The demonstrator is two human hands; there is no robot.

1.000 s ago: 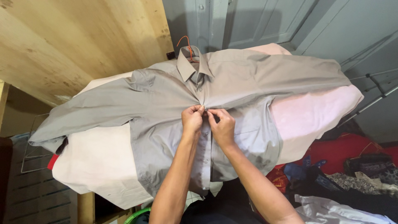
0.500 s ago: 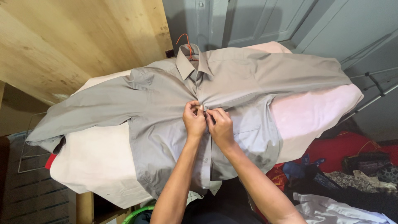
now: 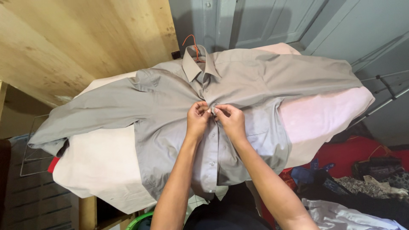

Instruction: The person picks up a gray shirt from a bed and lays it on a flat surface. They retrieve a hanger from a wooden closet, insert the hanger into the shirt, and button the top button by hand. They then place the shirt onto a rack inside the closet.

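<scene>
Our left hand and right hand meet at the middle of the grey shirt's front, fingertips almost touching, each pinched on an edge of the button placket at chest height. Compared with a second ago, our hands have crept a little higher up the placket toward the collar, and the right hand has drawn its edge slightly to the right; the shirt itself lies where it lay.

The shirt is a plain grey, long-sleeved dress shirt with small pale buttons, lightly wrinkled and puckered where we grip it. It lies face up on a pale pink cloth that covers the counter. Its collar points away from us and its hem hangs over the near edge, so the body runs from far to near, while the sleeves stretch out left and right, giving the longest line across the view. An orange hanger hook sticks out above the collar.

Heaped clothes lie at lower right.
</scene>
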